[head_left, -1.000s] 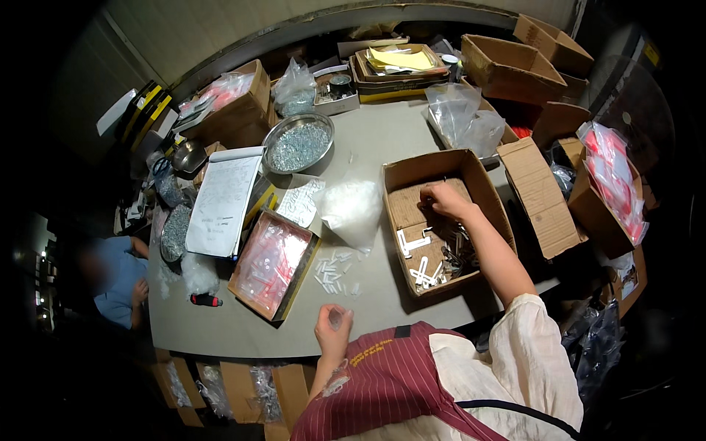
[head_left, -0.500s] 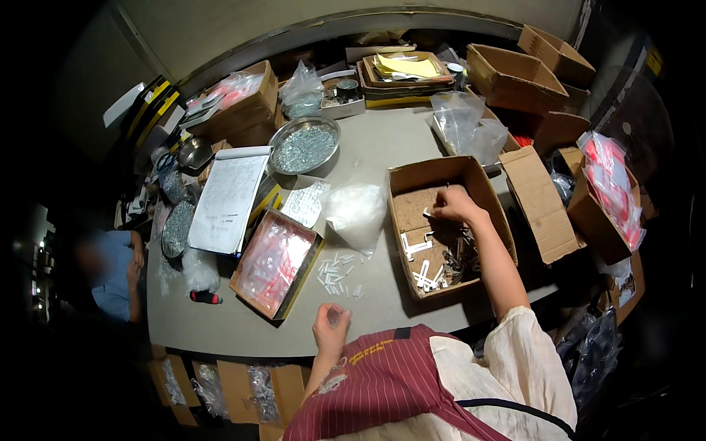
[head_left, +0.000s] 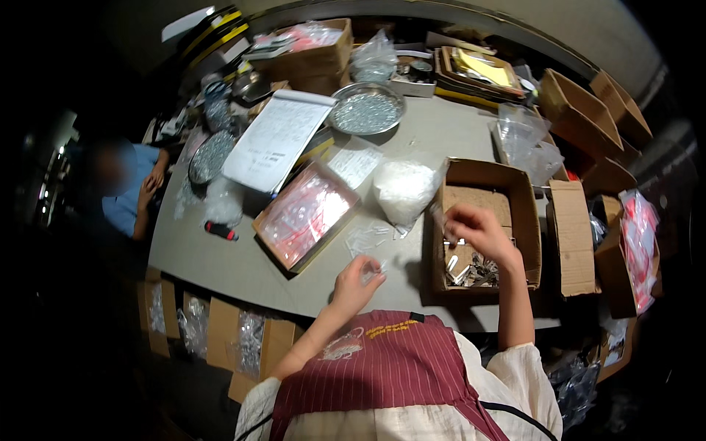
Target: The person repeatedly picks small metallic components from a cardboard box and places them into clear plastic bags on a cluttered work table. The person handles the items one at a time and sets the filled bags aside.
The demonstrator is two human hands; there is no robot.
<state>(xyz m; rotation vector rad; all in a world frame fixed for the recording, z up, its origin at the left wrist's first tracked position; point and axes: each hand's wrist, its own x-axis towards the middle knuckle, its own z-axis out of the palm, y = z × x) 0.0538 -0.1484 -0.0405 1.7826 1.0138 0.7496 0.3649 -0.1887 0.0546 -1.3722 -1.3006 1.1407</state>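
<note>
My left hand (head_left: 356, 285) is just above the table near the front edge, thumb and fingers curled round a small clear plastic piece (head_left: 373, 273). My right hand (head_left: 479, 234) is raised over the left side of an open cardboard box (head_left: 529, 275), its fingers pinched; what they hold is smeared by motion. Inside the box lie white strip-like pieces (head_left: 460, 276) and a heap of dark metal pieces (head_left: 485, 273). Small translucent strips (head_left: 365, 240) lie on the table (head_left: 294, 290) beyond my left hand. Behind them stands a plastic bag of white contents (head_left: 404, 192).
Left of the strips are a tray of red-and-clear packets (head_left: 309, 213) and a clipboard of papers (head_left: 279, 140). A metal bowl of small shiny parts (head_left: 368, 110) stands behind. A red-and-black tool (head_left: 220, 231) lies left. Cardboard boxes (head_left: 581, 110) crowd the right. Another person (head_left: 132, 184) sits left.
My right hand has risen from inside the box to its left side, toward my left hand. My left hand has moved forward to the translucent strips. The whole view has turned.
</note>
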